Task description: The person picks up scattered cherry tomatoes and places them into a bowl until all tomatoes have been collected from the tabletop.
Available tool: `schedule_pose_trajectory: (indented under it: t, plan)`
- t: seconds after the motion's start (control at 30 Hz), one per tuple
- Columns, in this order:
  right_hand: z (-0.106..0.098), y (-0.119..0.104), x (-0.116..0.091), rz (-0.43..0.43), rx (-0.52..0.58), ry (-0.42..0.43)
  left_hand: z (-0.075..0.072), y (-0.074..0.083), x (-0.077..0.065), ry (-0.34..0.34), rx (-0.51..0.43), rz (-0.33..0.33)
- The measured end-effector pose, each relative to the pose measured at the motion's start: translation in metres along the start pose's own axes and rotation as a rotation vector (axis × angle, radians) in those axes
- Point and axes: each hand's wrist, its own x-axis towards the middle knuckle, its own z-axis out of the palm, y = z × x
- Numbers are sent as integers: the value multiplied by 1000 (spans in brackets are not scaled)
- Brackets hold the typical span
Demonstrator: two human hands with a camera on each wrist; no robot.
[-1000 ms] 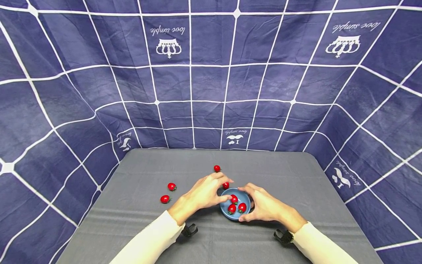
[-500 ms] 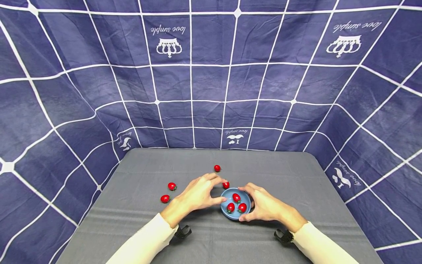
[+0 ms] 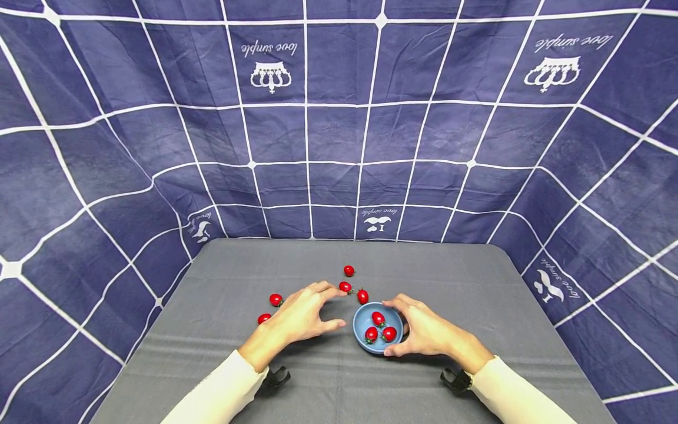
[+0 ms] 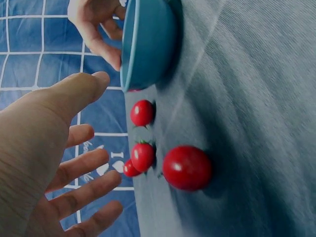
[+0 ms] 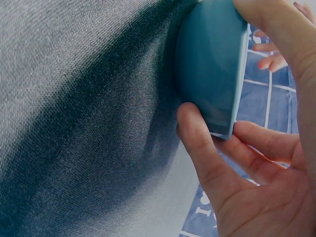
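Note:
In the head view my right hand (image 3: 426, 331) grips the side of a blue bowl (image 3: 359, 338), thumb at the near rim and fingers round the far side. Three cherry tomatoes lie inside, one of them the upper tomato (image 3: 378, 319). My left hand (image 3: 296, 313) hovers left of the bowl, thumb and fingers spread with nothing between them. Just beyond its fingertips lies a tomato (image 3: 345, 287), with another tomato (image 3: 362, 296) beside the bowl's far rim. The left wrist view shows a large-looking tomato (image 4: 187, 168) on the cloth right of the spread fingers (image 4: 84, 197).
Farther back sits a single tomato (image 3: 349, 270). Two more are at the left, an upper tomato (image 3: 276, 300) and a lower tomato (image 3: 263, 318) partly hidden by the left hand. Grey cloth (image 3: 424, 265) covers the table; a blue gridded curtain (image 3: 339, 135) rises round it.
My left hand has drawn back leftward from over the bowl, uncovering one tomato behind it and partly covering another at left. Tomatoes in the bowl have shifted slightly. The right hand keeps its hold.

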Motion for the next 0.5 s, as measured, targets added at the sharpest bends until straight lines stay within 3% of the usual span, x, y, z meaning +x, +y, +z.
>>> schedule_pose_trajectory:
  t: [0.27,0.5]
  plan:
    - [0,0,0,3,-4,-5,0,-12,-12,-36,-18,-23]
    - [0,1,0,-17,-5,7,0,-20,-22,-59,-39,-5]
